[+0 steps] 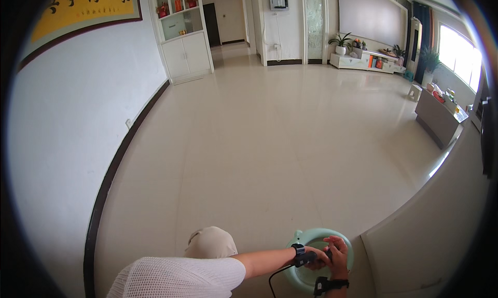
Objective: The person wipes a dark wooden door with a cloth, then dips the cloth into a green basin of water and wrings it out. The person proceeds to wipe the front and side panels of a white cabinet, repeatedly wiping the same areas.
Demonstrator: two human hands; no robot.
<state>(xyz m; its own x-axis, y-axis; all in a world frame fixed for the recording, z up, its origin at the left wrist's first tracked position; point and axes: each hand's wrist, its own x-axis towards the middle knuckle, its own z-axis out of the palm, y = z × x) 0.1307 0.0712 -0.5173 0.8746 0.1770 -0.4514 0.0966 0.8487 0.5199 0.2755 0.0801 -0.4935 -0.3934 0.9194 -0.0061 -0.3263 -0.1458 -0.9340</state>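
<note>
My left hand (317, 258) and my right hand (337, 253) are close together over a light green plastic basin (347, 241) on the floor. Something small and dark (328, 253) shows between them; what it is and which hand holds it cannot be made out. The fingers of my right hand are bent, and part of my left hand is hidden behind it. Each wrist wears a black strap with a small device, and a black cable (271, 276) runs from the left one. Below my hands, the basin's inside is pale green.
A pale sofa-like piece (412, 236) stands close on the right of the basin. Glossy tiles (249, 142) stretch ahead. A white wall (85, 103) with dark skirting runs along the left. Farther off are a cabinet (186, 53), a low table (437, 113) and a small stool (415, 92).
</note>
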